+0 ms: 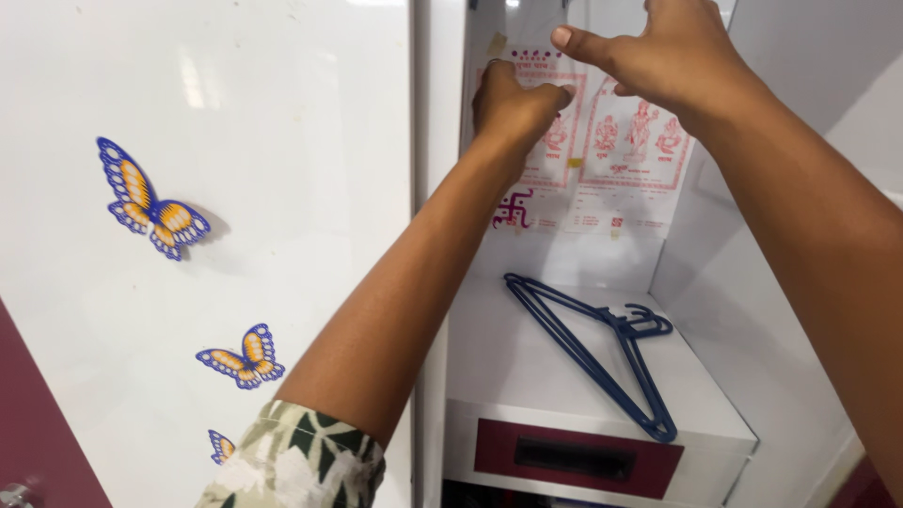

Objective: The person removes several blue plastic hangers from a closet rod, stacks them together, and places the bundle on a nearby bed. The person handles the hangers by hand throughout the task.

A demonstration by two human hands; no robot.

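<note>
Printed sheet (611, 160) taped to wardrobe back wall above shelf (527, 367) — left hand (513, 99) curled and right hand (658, 56) half-open, both pressing on it — liable to tear or wrinkle if tugged against the tape.

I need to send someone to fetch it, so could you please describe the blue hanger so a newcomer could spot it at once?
Look inside the open white wardrobe, below the printed paper sheet on its back wall that both hands reach up to. On the white shelf, just above the maroon drawer front, lies the blue hanger. It is the only loose item there, lying flat.
</note>
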